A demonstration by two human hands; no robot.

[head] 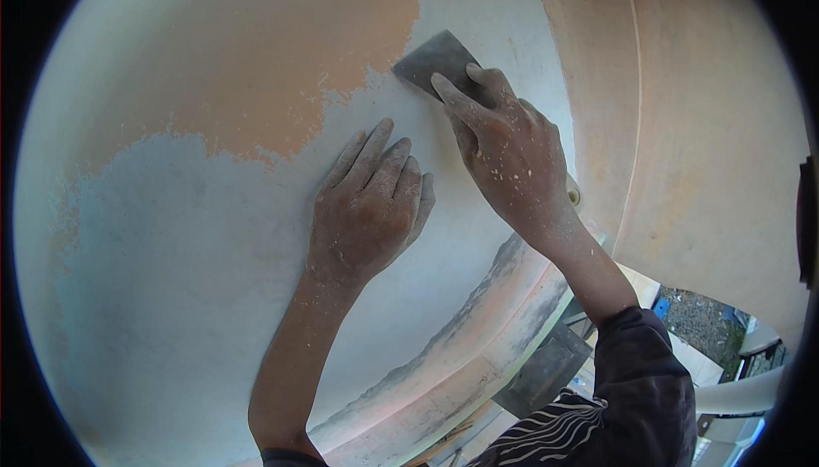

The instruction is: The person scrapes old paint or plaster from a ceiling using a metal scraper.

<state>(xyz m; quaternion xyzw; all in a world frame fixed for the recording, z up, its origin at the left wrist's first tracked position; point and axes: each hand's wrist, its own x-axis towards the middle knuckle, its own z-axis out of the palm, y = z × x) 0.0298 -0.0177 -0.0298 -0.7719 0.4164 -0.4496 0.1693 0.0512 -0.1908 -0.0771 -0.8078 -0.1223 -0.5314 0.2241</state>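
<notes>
My right hand (512, 141) grips a dark, flat rectangular sheet (438, 64), perhaps sandpaper or a scraper blade, its fingertips spread over the lower right part. The sheet lies against a large curved surface (192, 262), where a whitish area meets a ragged tan patch (256, 51). Left of and below it, my left hand (368, 211) rests palm down on the whitish area, holding nothing, its fingers slightly apart. Pale dust and specks cover both hands.
A curved rim band (473, 352) with dark and pinkish stains borders the surface below. Right of it stands a tan panel (704, 115) with a raised seam. Beyond the rim are a dark flat panel (544, 371), gravelly ground (694, 320) and a white pipe (736, 393).
</notes>
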